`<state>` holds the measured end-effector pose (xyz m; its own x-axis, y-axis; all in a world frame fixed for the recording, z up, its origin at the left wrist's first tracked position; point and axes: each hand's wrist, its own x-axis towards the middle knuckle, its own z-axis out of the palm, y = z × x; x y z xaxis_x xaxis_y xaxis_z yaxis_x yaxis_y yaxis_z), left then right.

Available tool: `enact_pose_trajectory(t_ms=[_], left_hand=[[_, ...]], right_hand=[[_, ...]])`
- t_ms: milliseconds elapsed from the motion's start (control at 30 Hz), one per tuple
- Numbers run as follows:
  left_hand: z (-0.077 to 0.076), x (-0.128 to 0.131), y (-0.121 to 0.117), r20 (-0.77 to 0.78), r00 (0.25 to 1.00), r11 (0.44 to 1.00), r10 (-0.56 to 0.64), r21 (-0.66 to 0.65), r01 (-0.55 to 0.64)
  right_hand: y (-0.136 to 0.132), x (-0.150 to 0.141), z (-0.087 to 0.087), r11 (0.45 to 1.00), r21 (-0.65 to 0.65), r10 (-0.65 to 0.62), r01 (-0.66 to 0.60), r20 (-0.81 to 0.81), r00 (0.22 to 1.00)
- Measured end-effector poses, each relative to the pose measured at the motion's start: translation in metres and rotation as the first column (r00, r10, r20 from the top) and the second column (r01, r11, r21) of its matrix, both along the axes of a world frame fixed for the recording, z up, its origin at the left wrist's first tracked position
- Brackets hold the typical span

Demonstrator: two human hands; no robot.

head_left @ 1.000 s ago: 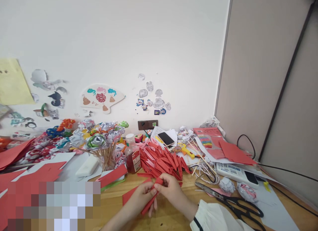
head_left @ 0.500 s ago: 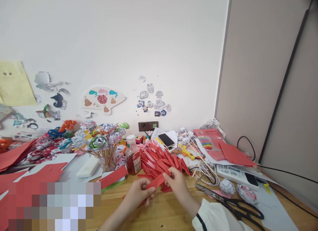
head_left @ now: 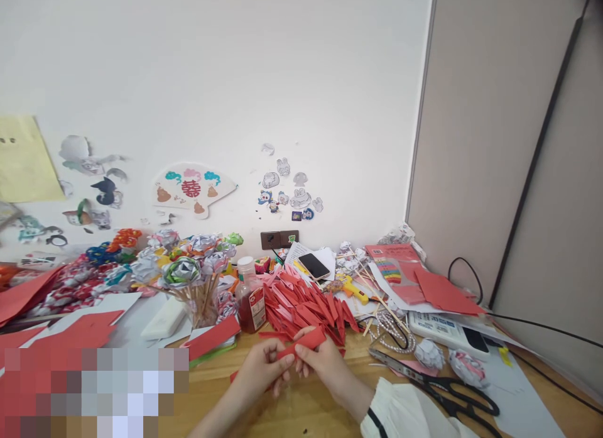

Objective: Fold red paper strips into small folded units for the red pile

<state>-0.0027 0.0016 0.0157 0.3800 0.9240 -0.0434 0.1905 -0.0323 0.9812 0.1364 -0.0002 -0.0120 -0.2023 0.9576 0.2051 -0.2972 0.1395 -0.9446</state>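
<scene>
Between my two hands, low over the wooden table, is a folded red paper strip (head_left: 311, 341). My left hand (head_left: 264, 366) pinches its left part between thumb and fingers. My right hand (head_left: 316, 356) grips it further right, thumb on top, and the strip's end sticks out past the fingers. The hands nearly touch; some fingers are hidden behind the paper. Just beyond them lies a heap of folded red paper pieces (head_left: 301, 300). A bottle of reddish-brown liquid (head_left: 249, 296) stands at the heap's left side.
Black-handled scissors (head_left: 438, 384) lie to the right beside crumpled paper balls (head_left: 429, 354). A yellow glue gun (head_left: 353, 290) and a phone (head_left: 314, 266) are behind the heap. Paper flowers (head_left: 183, 271) stand in a cup at left. Red sheets (head_left: 85, 328) spread at far left.
My right hand has slid slightly down and left, closer to my left hand. The strip's right end now projects beyond its fingers. The view has shifted slightly.
</scene>
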Motion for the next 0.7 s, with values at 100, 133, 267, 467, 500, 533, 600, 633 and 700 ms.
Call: enact_pose_trajectory(t_ms=[100, 133, 267, 467, 500, 533, 600, 633, 700], left_hand=[[0.004, 0.0, -0.001, -0.012, 0.999, 0.999, 0.03, 0.013, -0.03], [0.006, -0.001, -0.001, -0.014, 0.999, 0.999, 0.034, 0.018, -0.034], [0.004, -0.003, -0.001, -0.024, 1.0, 1.0, 0.007, 0.013, -0.007], [-0.002, -0.009, 0.001, -0.042, 0.994, 0.995, -0.1, -0.025, 0.099], [-0.001, -0.01, 0.003, -0.029, 0.995, 0.996, -0.091, -0.018, 0.09], [-0.001, -0.011, 0.004, -0.011, 0.998, 0.998, -0.069, -0.009, 0.069], [0.0, -0.011, 0.006, 0.033, 0.999, 1.0, -0.013, -0.004, 0.013], [0.001, -0.01, 0.006, 0.055, 0.998, 1.0, 0.011, -0.01, -0.011], [0.002, -0.008, 0.004, 0.081, 0.997, 0.999, 0.009, -0.033, -0.006]], right_hand=[[0.006, 0.007, 0.004, 0.993, 0.016, -0.114, 0.114, 0.045, 0.992], [0.008, 0.01, 0.006, 0.988, 0.036, -0.15, 0.148, 0.058, 0.987], [0.012, 0.018, 0.009, 0.975, 0.089, -0.211, 0.203, 0.103, 0.972], [0.018, 0.031, 0.012, 0.944, 0.062, -0.327, 0.324, 0.045, 0.944], [0.019, 0.033, 0.012, 0.941, 0.055, -0.336, 0.334, 0.036, 0.941], [0.019, 0.034, 0.012, 0.944, 0.066, -0.326, 0.323, 0.045, 0.944], [0.018, 0.033, 0.01, 0.96, 0.102, -0.269, 0.26, 0.079, 0.96], [0.017, 0.03, 0.009, 0.972, 0.103, -0.223, 0.213, 0.102, 0.969], [0.013, 0.023, 0.005, 0.987, 0.115, -0.129, 0.112, 0.152, 0.98]])
